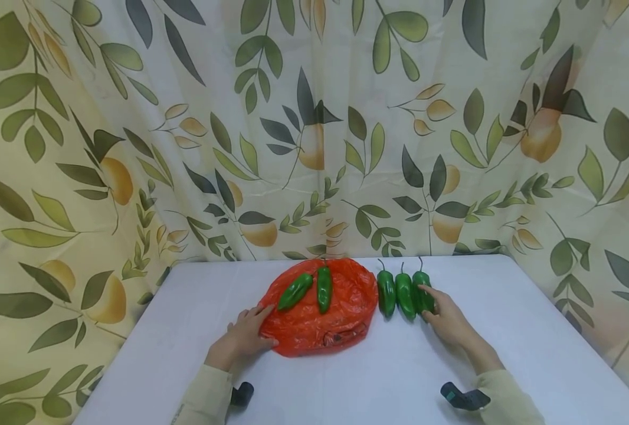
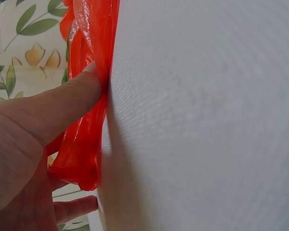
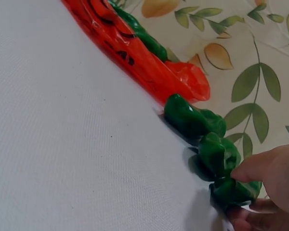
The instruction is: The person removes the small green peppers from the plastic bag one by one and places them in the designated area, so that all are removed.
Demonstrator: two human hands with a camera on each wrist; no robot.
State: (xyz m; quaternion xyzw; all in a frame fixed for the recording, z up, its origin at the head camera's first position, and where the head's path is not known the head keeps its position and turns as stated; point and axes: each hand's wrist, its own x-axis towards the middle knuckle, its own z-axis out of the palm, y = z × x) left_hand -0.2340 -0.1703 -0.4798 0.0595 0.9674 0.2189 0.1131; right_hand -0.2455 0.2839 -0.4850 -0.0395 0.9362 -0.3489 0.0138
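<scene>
A crumpled red plastic bag (image 1: 304, 330) lies spread on the table with two green peppers (image 1: 324, 289) on top. My left hand (image 1: 248, 333) rests at the bag's left edge, thumb and fingers spread apart. In the left wrist view the fairly straight thumb (image 2: 72, 98) touches the red plastic. To the bag's right, three green peppers stand side by side in a row, stems away from me. My right hand (image 1: 447, 319) holds the rightmost pepper (image 1: 423, 295) between thumb and fingers. The right wrist view shows the thumb beside that pepper (image 3: 231, 192), the other fingers partly hidden behind it.
The white table (image 1: 357, 383) ends at a leaf-patterned curtain (image 1: 314, 147) behind and at the sides. The left (image 1: 386, 292) and middle peppers (image 1: 405, 294) of the row lie close against the held one. Dark wrist devices (image 1: 464, 396) sit by both sleeves.
</scene>
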